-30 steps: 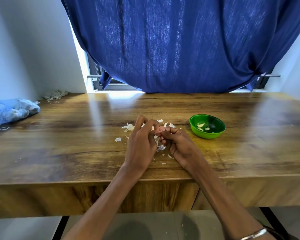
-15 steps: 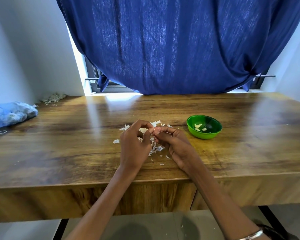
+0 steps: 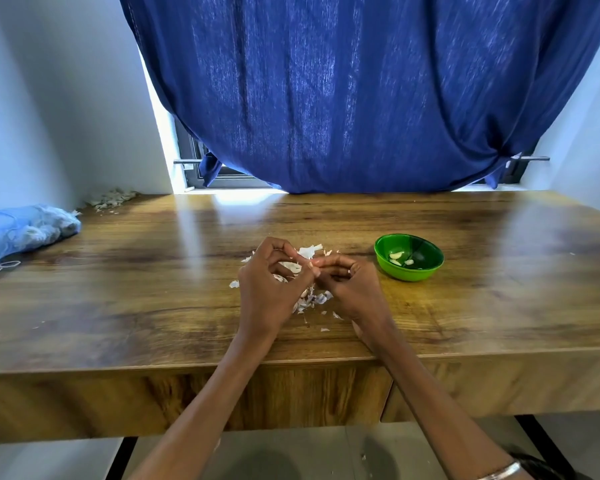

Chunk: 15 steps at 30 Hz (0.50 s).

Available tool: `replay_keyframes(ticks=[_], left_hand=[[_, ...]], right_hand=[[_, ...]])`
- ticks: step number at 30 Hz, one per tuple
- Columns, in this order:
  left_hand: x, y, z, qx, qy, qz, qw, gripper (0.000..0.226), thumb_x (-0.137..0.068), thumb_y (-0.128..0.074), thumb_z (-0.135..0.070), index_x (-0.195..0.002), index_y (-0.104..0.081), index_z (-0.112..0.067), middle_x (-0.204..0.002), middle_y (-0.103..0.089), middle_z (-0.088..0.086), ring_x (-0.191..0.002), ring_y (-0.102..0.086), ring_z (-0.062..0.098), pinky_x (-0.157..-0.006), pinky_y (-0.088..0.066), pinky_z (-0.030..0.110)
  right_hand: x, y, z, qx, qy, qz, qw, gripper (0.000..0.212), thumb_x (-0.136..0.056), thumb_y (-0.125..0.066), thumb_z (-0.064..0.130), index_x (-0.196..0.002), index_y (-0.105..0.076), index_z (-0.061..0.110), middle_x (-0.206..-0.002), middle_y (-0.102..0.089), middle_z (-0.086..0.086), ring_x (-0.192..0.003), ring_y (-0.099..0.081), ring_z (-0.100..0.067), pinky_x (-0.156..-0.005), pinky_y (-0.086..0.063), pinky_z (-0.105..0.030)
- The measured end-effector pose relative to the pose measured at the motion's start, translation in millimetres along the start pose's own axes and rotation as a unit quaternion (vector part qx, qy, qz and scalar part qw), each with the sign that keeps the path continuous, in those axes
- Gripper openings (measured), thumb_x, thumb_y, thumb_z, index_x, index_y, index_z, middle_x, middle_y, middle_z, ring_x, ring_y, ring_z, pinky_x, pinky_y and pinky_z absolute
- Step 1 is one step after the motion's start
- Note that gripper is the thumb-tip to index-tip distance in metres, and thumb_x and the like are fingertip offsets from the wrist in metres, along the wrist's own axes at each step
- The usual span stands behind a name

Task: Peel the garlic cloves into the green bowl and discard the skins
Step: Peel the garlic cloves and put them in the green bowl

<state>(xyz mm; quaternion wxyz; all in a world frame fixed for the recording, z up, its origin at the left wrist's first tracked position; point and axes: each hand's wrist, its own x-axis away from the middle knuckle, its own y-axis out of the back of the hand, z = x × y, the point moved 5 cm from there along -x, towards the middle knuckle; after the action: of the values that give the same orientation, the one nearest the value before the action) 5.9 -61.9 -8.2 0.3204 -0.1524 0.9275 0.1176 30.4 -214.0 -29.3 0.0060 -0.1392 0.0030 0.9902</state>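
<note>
Both hands are up over the middle of the tabletop (image 3: 118, 306), fingertips meeting. From the head cam, the only view we get, the left hand (image 3: 267, 289) has its fingers curled and the right hand (image 3: 350, 285) is pinching at the same spot, so I'd say they're working one garlic clove (image 3: 314, 264) between them. Honestly the clove itself is mostly hidden by fingers; I can only make out a pale bit where the tips meet.

Underneath and just behind the hands there's a loose scatter of papery skins (image 3: 309, 299). The green bowl (image 3: 426, 268) sits just off to the right of the right hand, with a few peeled cloves (image 3: 397, 255) already in it.

If I were doing this step: hold the clove steady with the left, and let the right thumbnail catch the skin at the root end and strip it lengthwise, instead of picking off flakes. Keep the work low over the skin pile so bits land there and not in the bowl. Drop the bare clove into the bowl only once it's fully clean. Those skins look light enough to drift anywhere, so they'll want gathering up for the bin at the end.

Farther away, a blue net bag (image 3: 21, 230) lies at the left edge, with another heap of skins (image 3: 113, 199) in the back corner.
</note>
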Motion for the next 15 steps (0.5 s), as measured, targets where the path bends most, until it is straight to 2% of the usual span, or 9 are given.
replay_keyframes(ticks=[6, 11, 15], left_hand=[[-0.5, -2.0, -1.4, -0.018, -0.012, 0.02, 1.0, 0.043, -0.071, -0.092, -0.012, -0.092, -0.057, -0.024, -0.081, -0.072, -0.014, -0.066, -0.066, 0.001, -0.059, -0.047, 0.013], [-1.5, -1.1, 2.9, -0.041, -0.021, 0.029, 0.999, 0.043, -0.068, -0.092, -0.01, -0.088, -0.055, -0.022, -0.077, -0.072, -0.013, -0.063, -0.062, 0.006, -0.057, -0.05, 0.021], [-2.5, -0.9, 6.8, -0.039, -0.013, 0.043, 0.998, 0.041, -0.067, -0.092, -0.009, -0.085, -0.057, -0.018, -0.075, -0.072, -0.007, -0.057, -0.055, 0.005, -0.051, -0.046, 0.025]], right_hand=[[-0.4, -0.6, -0.1, 0.054, 0.021, 0.001, 0.998, 0.022, -0.086, -0.075, 0.0, -0.08, -0.074, 0.021, -0.078, -0.077, -0.001, -0.072, -0.071, -0.011, -0.069, -0.06, -0.028], [-0.6, -1.7, 5.8, 0.134, 0.087, -0.001, 0.987, 0.025, -0.085, -0.073, -0.006, -0.081, -0.074, 0.019, -0.078, -0.075, 0.001, -0.072, -0.07, -0.009, -0.067, -0.06, -0.026], [-0.2, -4.4, 5.2, 0.175, 0.102, 0.002, 0.979, 0.022, -0.084, -0.073, -0.007, -0.082, -0.073, 0.015, -0.079, -0.074, 0.004, -0.073, -0.07, -0.007, -0.067, -0.059, -0.023]])
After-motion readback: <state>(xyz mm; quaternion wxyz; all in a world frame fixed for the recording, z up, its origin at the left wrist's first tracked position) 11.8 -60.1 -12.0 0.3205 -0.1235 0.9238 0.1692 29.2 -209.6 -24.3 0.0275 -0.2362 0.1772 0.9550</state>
